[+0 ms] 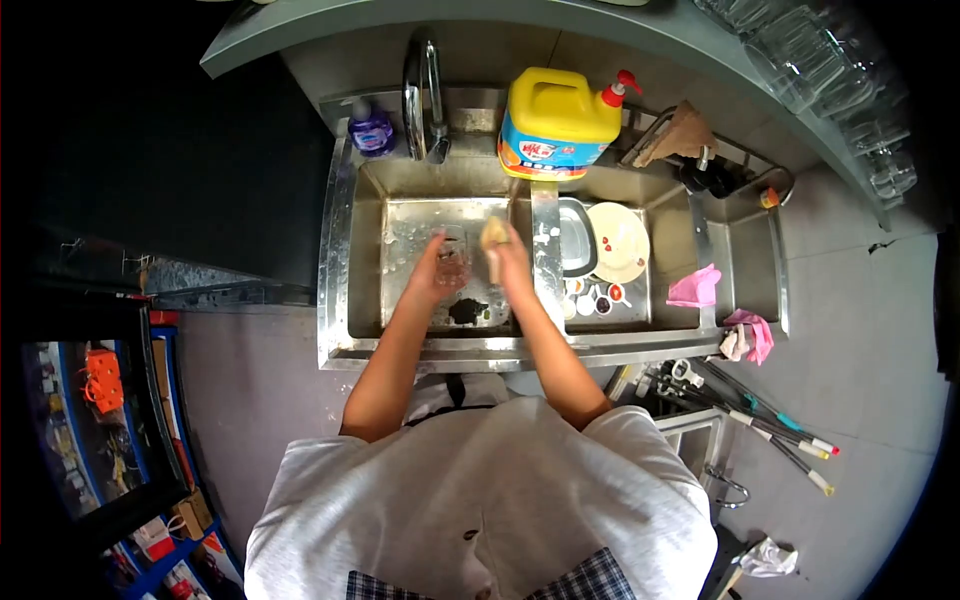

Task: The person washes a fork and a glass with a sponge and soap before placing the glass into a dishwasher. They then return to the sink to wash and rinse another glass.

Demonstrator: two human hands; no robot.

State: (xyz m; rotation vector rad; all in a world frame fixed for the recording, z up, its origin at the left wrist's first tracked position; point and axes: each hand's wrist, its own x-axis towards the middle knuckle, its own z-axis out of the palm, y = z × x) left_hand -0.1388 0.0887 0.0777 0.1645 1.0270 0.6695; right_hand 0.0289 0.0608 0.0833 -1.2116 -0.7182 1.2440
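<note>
Over the left basin of the steel sink [400,210], my left hand [432,268] is closed around a clear drinking glass [455,262]. My right hand [512,265], a short way to the right and apart from the glass, grips a yellowish sponge [494,233]. Dark wet scraps [466,311] lie on the basin floor below my hands. In the middle basin are a pale round plate [622,245] with red bits on it, a grey-rimmed dish [574,240] and several small spoons or cups [603,304].
Behind the basin stand a faucet [436,110], a purple bottle [371,130] and a yellow detergent jug [560,120] with a red pump. Pink cloths [695,288] hang at the right. Glassware [800,60] sits on the overhead shelf [480,14]. Poles [760,410] lie on the floor.
</note>
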